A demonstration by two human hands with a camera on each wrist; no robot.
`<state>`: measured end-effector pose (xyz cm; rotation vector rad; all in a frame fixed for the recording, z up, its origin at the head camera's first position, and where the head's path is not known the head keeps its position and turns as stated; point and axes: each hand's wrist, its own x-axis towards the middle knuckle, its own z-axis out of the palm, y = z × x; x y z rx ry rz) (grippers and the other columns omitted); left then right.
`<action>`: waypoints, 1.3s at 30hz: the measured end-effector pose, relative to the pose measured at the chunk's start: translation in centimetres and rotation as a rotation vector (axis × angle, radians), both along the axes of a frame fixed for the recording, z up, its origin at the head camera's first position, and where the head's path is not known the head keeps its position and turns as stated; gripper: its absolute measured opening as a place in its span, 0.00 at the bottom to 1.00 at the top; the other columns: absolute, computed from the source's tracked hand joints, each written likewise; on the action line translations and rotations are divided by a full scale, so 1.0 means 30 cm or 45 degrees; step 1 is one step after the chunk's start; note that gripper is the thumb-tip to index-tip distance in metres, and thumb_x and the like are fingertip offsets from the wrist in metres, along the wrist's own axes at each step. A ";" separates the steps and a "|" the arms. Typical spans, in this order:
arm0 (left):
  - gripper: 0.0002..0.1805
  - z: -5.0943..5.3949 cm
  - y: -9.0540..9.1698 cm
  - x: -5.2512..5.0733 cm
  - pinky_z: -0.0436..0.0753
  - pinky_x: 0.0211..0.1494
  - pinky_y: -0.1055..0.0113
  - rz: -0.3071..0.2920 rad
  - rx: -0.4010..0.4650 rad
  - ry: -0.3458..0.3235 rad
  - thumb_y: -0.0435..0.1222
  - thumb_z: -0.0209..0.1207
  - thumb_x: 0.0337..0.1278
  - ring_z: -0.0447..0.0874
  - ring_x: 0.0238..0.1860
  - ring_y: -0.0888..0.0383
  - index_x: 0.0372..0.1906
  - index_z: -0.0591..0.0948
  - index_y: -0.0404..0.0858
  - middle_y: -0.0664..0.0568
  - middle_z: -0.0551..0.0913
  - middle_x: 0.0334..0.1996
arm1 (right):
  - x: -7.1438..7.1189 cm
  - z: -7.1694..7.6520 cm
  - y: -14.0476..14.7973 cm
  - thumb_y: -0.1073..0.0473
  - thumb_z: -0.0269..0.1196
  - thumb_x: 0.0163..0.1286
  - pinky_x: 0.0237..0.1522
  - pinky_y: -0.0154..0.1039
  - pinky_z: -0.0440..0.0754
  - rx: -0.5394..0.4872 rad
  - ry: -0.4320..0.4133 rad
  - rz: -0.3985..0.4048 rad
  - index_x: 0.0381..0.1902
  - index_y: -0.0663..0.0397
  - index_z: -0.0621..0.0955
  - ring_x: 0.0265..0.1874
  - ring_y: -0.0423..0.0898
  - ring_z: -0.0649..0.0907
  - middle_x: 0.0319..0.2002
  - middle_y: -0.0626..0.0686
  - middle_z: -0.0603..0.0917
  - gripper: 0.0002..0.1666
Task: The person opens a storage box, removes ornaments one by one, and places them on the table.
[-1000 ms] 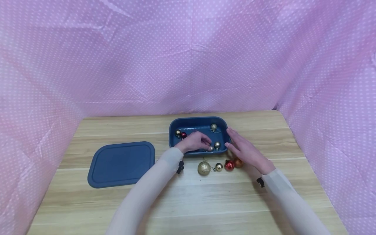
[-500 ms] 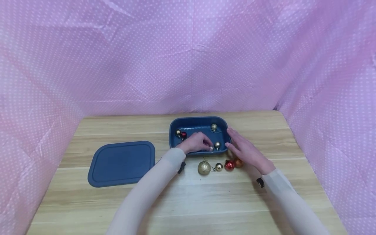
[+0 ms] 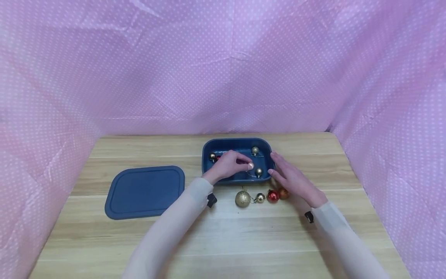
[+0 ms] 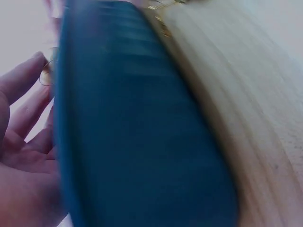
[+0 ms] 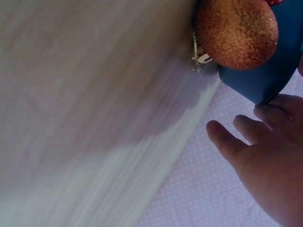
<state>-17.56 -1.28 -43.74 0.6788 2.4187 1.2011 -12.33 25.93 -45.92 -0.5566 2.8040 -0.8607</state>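
My left hand (image 3: 230, 166) pinches a small gold Christmas ball (image 3: 251, 166) between thumb and fingertips, inside the blue box (image 3: 237, 181). In the left wrist view the box wall hides much of that ball. With fingers straight, my right hand (image 3: 292, 176) rests against the box's right side. Inside the box, a glittery gold ball (image 3: 255, 150) lies at the back right and a shiny gold ball (image 3: 258, 172) at the front right. Another gold ball (image 3: 212, 156) sits at the left beside a dark red ball (image 3: 218, 158), partly hidden by my left hand.
In front of the box lie a large glittery gold ball (image 3: 242, 198), a small gold ball (image 3: 260, 198), a red ball (image 3: 273, 196) and a glittery orange ball (image 5: 236, 34). The flat blue lid (image 3: 145, 192) lies on the wooden table (image 3: 223, 240) at the left.
My left hand has lifted the small gold ball from the box's floor near the front wall, moving it slightly up and back. My right hand has stayed at the box's side.
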 end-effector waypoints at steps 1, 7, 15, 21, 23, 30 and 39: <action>0.14 0.008 -0.007 0.008 0.82 0.55 0.64 0.010 0.022 0.011 0.46 0.67 0.68 0.84 0.48 0.63 0.52 0.91 0.45 0.58 0.90 0.46 | 0.001 0.000 -0.001 0.41 0.51 0.83 0.77 0.62 0.53 -0.002 -0.001 0.000 0.84 0.57 0.53 0.80 0.63 0.56 0.82 0.63 0.53 0.44; 0.15 0.053 -0.048 0.074 0.84 0.51 0.68 0.121 0.183 0.075 0.47 0.68 0.66 0.85 0.44 0.65 0.53 0.89 0.46 0.61 0.88 0.43 | 0.003 0.004 -0.002 0.41 0.51 0.83 0.77 0.62 0.53 -0.009 -0.020 -0.007 0.83 0.59 0.53 0.80 0.63 0.55 0.82 0.63 0.52 0.44; 0.14 0.071 -0.116 0.192 0.85 0.56 0.57 0.214 0.286 0.241 0.42 0.70 0.64 0.85 0.48 0.62 0.52 0.89 0.43 0.59 0.88 0.46 | 0.000 -0.002 -0.002 0.43 0.52 0.83 0.77 0.62 0.53 -0.019 0.018 0.017 0.83 0.61 0.54 0.80 0.63 0.56 0.82 0.63 0.52 0.43; 0.15 0.067 -0.164 0.279 0.83 0.58 0.54 0.217 0.255 0.298 0.42 0.70 0.64 0.86 0.52 0.57 0.52 0.89 0.42 0.57 0.88 0.50 | 0.003 -0.006 0.000 0.42 0.51 0.83 0.77 0.62 0.53 -0.019 0.008 0.017 0.83 0.60 0.53 0.80 0.63 0.55 0.82 0.63 0.52 0.43; 0.15 0.068 -0.173 0.304 0.82 0.59 0.56 0.212 0.229 0.322 0.42 0.71 0.63 0.85 0.53 0.57 0.52 0.89 0.42 0.57 0.88 0.50 | 0.003 -0.007 0.001 0.42 0.51 0.83 0.77 0.62 0.53 -0.017 0.007 0.015 0.83 0.59 0.53 0.80 0.63 0.55 0.82 0.62 0.52 0.43; 0.14 0.050 -0.189 0.370 0.81 0.57 0.57 0.193 0.162 0.366 0.38 0.71 0.61 0.86 0.51 0.58 0.51 0.89 0.41 0.55 0.88 0.48 | 0.001 -0.007 0.003 0.42 0.51 0.83 0.77 0.62 0.53 -0.010 0.018 0.017 0.83 0.60 0.54 0.80 0.63 0.56 0.82 0.62 0.53 0.43; 0.12 -0.011 -0.204 0.406 0.83 0.56 0.57 0.167 0.098 0.260 0.39 0.69 0.65 0.86 0.51 0.58 0.51 0.89 0.41 0.55 0.88 0.47 | 0.003 -0.006 0.002 0.43 0.51 0.84 0.77 0.62 0.53 -0.009 0.032 0.025 0.82 0.62 0.55 0.79 0.64 0.56 0.81 0.64 0.53 0.43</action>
